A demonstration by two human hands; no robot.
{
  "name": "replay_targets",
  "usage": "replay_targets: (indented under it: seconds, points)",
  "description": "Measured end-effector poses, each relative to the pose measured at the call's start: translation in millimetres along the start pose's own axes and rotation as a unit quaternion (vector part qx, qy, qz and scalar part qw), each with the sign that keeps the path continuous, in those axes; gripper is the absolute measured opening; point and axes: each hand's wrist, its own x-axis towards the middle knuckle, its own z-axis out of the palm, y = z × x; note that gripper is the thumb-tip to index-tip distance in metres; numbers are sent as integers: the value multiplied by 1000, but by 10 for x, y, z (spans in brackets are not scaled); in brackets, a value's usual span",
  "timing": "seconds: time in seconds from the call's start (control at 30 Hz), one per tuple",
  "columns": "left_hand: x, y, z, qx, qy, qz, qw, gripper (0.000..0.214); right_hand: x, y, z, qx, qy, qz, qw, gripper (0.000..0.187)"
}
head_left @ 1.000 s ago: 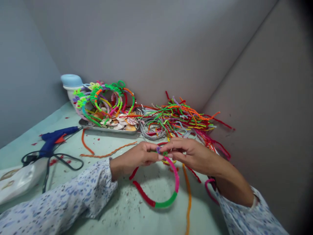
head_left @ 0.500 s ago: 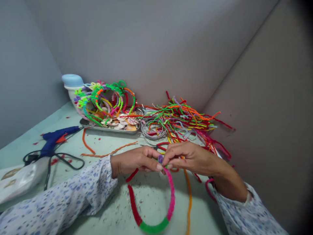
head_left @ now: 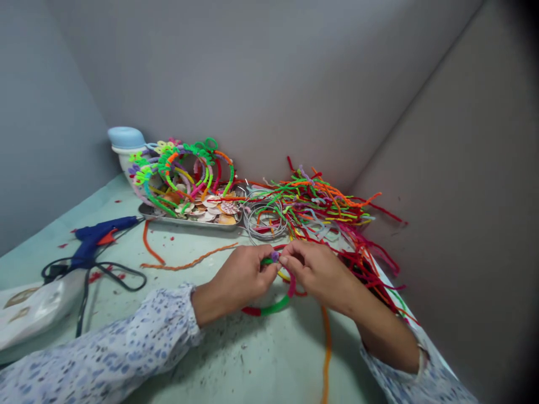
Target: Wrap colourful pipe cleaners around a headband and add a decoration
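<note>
Both my hands meet over the table at a headband wrapped in pipe cleaner [head_left: 275,306], with red, green and pink stretches showing. My left hand [head_left: 238,278] pinches its upper part, where a small purple bit of pipe cleaner [head_left: 275,256] pokes up between the fingertips. From the other side, the thumb and forefinger of my right hand [head_left: 322,275] are closed on the same spot. The left hand hides part of the band. Just below my right hand, an orange pipe cleaner [head_left: 325,353] trails toward the near edge.
Behind my hands lie a grey wire coil [head_left: 265,221] and a heap of pipe cleaners [head_left: 324,196]. A metal tray [head_left: 189,223] holds shells and finished headbands [head_left: 168,168], beside a white bottle [head_left: 126,146]. A blue glue gun [head_left: 90,238] with its cord and a plastic bag [head_left: 37,308] are left.
The headband has swung up and away, its lower curve now nearer my hands. My left hand has turned so its back shows, and the right has shifted slightly; both still grip the purple spot.
</note>
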Motion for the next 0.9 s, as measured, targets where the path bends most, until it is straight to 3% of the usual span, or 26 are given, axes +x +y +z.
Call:
replay_targets:
  seconds: [0.13, 0.27, 0.43, 0.57, 0.7, 0.9]
  points:
    - [25, -27, -38, -111, -80, -38, 990, 20, -10, 22, -101, 151, -87, 72, 982, 24]
    - [29, -24, -76, -193, -128, -86, 969, 22, -15, 53, -225, 180, -98, 65, 977, 26]
    - [8, -45, -59, -177, -135, -84, 971, 25, -19, 19, -151, 127, -93, 45, 987, 21]
    - [16, -90, -31, -131, -106, -51, 984, 22, -12, 2, -3, 77, -47, 80, 993, 25]
    - [34, -104, -20, -140, -87, -51, 985, 21, 6, 36, 29, 172, -51, 111, 977, 26]
    - [35, -107, -22, -228, -113, -99, 962, 19, 6, 39, -125, 275, -123, 112, 947, 18]
